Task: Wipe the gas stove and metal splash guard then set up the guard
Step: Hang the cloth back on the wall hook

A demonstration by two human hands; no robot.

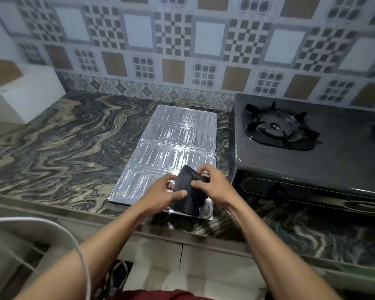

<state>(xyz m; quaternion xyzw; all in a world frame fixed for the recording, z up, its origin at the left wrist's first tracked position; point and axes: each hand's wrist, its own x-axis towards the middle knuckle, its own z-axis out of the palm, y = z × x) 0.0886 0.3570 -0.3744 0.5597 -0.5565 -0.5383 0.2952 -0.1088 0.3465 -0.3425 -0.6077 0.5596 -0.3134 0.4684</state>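
1. Over the near end of the metal splash guard [171, 139], the left hand [160, 194] and right hand [212, 185] are both pinching a black cloth [187, 191].
2. Beneath them, the guard is lying flat on the marbled surface [63, 137], just left of the gas stove [312, 152].
3. At the right edge, the stove is getting cut off; no writing is showing anywhere legibly.
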